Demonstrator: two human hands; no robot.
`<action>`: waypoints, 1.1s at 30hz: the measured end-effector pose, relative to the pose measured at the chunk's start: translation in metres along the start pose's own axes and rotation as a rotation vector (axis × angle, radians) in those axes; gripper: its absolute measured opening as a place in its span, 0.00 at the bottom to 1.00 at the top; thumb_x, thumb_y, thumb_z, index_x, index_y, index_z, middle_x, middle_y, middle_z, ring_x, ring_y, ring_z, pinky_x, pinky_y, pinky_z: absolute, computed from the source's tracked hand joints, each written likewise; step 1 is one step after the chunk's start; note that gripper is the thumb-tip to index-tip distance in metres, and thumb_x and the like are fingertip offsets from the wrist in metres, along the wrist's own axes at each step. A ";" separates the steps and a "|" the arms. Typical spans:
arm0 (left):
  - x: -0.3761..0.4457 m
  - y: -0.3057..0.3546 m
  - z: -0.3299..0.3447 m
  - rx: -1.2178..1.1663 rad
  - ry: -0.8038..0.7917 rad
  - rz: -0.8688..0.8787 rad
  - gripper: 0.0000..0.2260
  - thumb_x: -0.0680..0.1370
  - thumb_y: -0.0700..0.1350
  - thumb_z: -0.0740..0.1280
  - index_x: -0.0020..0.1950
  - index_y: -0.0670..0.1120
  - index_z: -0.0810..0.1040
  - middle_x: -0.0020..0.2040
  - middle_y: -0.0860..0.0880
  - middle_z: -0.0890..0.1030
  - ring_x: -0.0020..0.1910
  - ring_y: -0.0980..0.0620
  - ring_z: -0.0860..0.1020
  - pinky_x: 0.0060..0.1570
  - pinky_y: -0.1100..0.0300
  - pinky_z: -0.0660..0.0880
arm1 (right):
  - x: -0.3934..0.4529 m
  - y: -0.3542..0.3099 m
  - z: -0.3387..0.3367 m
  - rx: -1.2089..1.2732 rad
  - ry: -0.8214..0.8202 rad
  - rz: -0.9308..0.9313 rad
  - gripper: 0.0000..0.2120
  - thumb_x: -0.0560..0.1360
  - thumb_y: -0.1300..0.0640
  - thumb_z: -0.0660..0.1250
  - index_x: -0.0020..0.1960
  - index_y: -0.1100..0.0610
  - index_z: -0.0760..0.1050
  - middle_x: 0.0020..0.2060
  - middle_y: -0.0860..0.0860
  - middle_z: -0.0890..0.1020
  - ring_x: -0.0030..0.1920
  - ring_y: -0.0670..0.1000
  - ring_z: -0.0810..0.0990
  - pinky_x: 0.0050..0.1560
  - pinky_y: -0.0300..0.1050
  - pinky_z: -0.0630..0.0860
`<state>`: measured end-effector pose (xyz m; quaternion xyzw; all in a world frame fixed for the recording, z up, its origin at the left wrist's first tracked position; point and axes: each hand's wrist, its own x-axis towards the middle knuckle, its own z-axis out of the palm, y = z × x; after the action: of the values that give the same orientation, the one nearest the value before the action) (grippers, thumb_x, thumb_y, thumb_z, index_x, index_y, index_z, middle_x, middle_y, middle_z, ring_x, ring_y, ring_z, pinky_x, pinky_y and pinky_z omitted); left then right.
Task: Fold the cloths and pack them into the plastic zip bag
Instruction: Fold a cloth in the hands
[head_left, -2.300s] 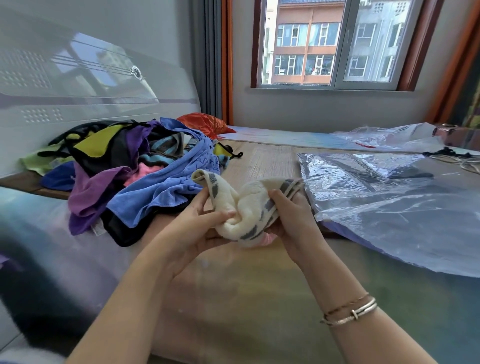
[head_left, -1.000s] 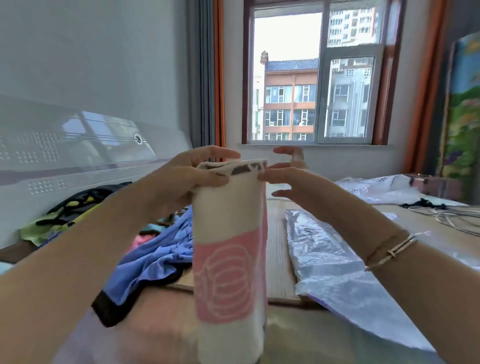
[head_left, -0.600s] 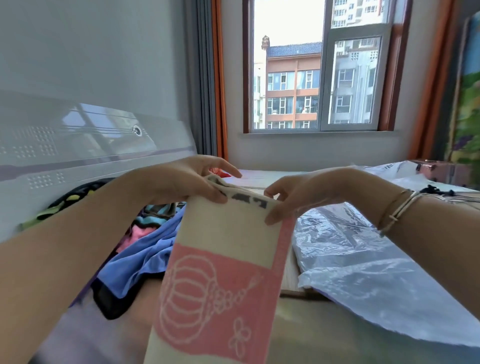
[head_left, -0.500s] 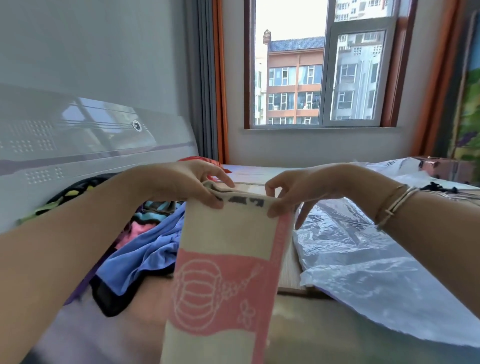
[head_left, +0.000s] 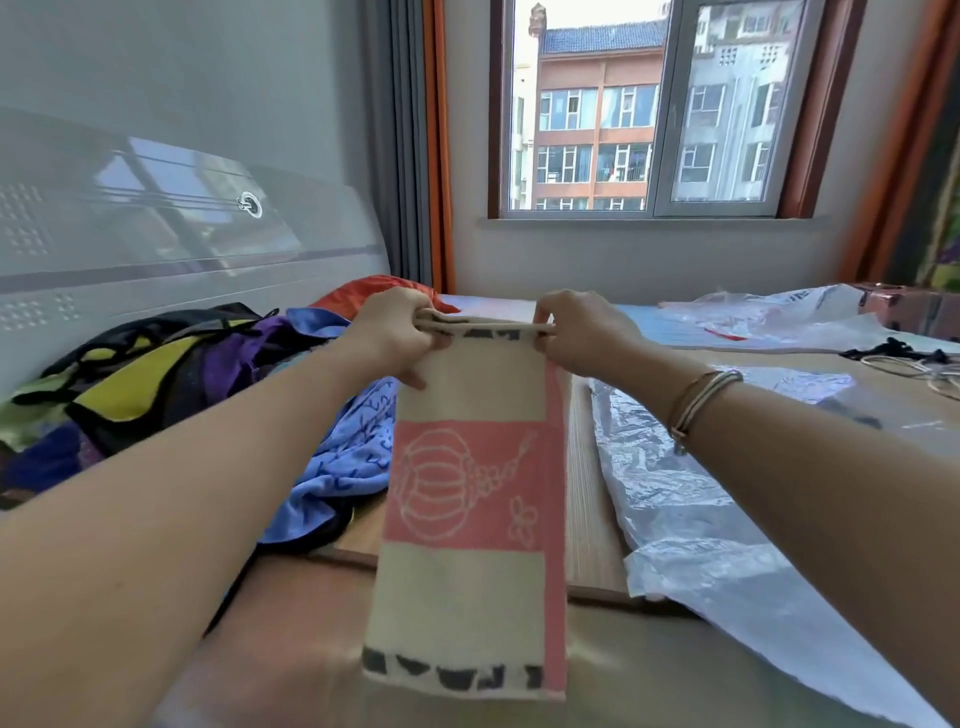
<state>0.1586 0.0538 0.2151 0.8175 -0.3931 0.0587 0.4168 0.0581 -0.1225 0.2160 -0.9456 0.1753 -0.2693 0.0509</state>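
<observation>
Cream towel (head_left: 467, 587) with pink lantern band and dark lettering.

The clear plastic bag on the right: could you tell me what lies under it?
The clear plastic bag lies flat on a wooden board, its near end overhanging onto the bed surface. Whatever else lies beneath is hidden.

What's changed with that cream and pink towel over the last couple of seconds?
The towel went from a bunched wad at the bed to hanging full length, lifted and shaken out. Left hand and right hand now pinch its top corners. The cloth pile and plastic bag stayed put.
</observation>
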 end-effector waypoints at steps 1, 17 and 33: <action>0.003 -0.004 0.004 -0.117 0.024 -0.029 0.10 0.76 0.36 0.69 0.38 0.47 0.74 0.38 0.48 0.72 0.37 0.48 0.76 0.28 0.53 0.80 | 0.003 0.002 0.006 -0.021 0.072 0.002 0.08 0.76 0.59 0.62 0.53 0.55 0.77 0.49 0.56 0.81 0.52 0.58 0.76 0.42 0.46 0.68; -0.120 -0.095 0.012 -0.053 -0.569 -0.278 0.14 0.71 0.58 0.73 0.51 0.51 0.82 0.51 0.55 0.84 0.52 0.57 0.81 0.55 0.60 0.77 | -0.158 0.002 0.080 0.039 -0.473 -0.429 0.13 0.72 0.48 0.67 0.54 0.51 0.71 0.52 0.46 0.71 0.56 0.49 0.70 0.53 0.48 0.72; -0.149 -0.021 0.042 -0.845 -0.303 -0.564 0.20 0.64 0.34 0.74 0.55 0.36 0.78 0.45 0.38 0.84 0.37 0.43 0.83 0.33 0.55 0.81 | -0.192 -0.006 0.021 0.393 -0.199 -0.084 0.12 0.77 0.55 0.63 0.60 0.49 0.68 0.61 0.48 0.73 0.59 0.50 0.77 0.59 0.51 0.73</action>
<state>0.0611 0.1192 0.1115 0.6516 -0.2034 -0.3379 0.6480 -0.0817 -0.0476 0.1052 -0.9459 0.0742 -0.2054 0.2400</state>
